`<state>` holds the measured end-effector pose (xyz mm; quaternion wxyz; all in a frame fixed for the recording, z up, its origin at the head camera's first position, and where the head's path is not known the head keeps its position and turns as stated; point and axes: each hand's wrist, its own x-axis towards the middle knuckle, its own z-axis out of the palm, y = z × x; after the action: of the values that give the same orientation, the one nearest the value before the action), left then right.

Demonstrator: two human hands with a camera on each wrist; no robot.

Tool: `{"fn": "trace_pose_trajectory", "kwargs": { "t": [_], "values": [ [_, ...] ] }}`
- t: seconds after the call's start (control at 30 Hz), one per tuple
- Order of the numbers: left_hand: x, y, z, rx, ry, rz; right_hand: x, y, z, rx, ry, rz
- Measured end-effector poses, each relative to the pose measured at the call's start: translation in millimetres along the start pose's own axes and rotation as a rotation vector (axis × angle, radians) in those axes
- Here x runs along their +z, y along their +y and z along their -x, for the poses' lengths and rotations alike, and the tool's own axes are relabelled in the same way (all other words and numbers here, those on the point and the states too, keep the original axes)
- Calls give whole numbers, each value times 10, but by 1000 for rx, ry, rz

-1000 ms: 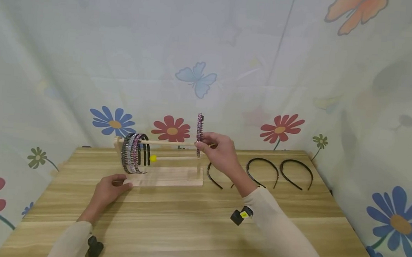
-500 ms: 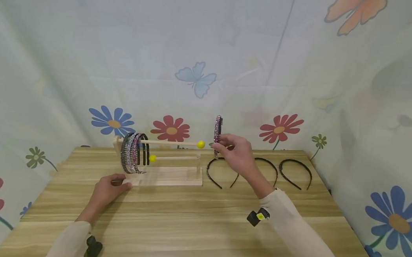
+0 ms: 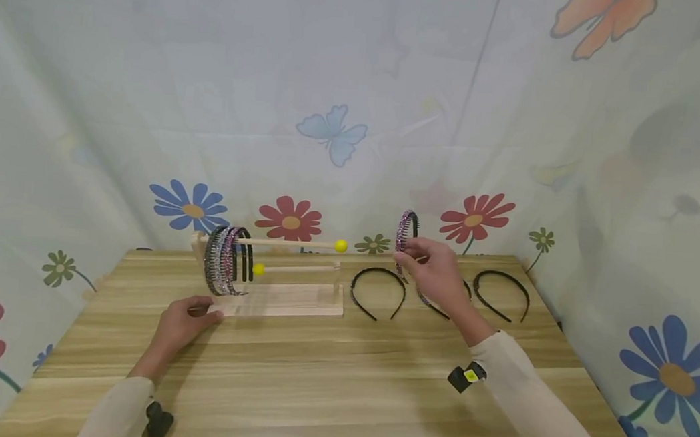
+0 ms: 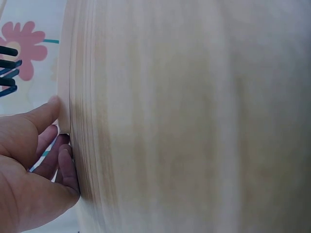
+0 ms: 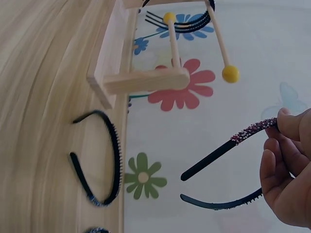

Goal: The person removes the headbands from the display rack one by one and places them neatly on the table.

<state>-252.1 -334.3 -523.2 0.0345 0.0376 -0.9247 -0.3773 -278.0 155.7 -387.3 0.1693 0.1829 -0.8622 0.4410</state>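
Note:
My right hand (image 3: 440,271) pinches a pink-and-black glittery headband (image 3: 402,232) in the air, right of the wooden stand (image 3: 315,300). In the right wrist view, thumb and fingers grip the headband's sparkly band (image 5: 252,130), its two black ends pointing away from the hand. Several headbands (image 3: 222,264) hang at the left end of the stand's upper rod (image 3: 294,244), silver, pink and black. My left hand (image 3: 182,325) grips the front left corner of the stand's base; in the left wrist view the thumb lies against the base edge (image 4: 63,114), with the other fingers bent by the corner.
Three dark headbands lie on the table right of the stand: a near one (image 3: 354,292), a middle one (image 3: 435,308) partly behind my right hand, and a far one (image 3: 506,273). Yellow balls cap the upper rod (image 3: 340,245) and lower rod (image 3: 258,269). A flower-printed curtain (image 3: 358,79) stands behind.
My right hand has moved right with the pink headband, away from the upper rod's end, uncovering its yellow ball. The headband has turned slightly to show its curve. My left hand stays put.

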Motion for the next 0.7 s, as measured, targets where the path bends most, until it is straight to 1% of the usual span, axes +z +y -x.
{"fn": "trace_pose_trajectory", "kwargs": {
  "t": [0.2,0.43,0.7],
  "values": [
    [11,-25,-20,-4,3,-4,-104,149,79,44,-6,42],
    [17,-55,-42,-16,5,-15,-184,341,186,71,-2,110],
    [13,-46,-38,-11,0,-9,-298,597,332,152,-16,112]
  ]
}}
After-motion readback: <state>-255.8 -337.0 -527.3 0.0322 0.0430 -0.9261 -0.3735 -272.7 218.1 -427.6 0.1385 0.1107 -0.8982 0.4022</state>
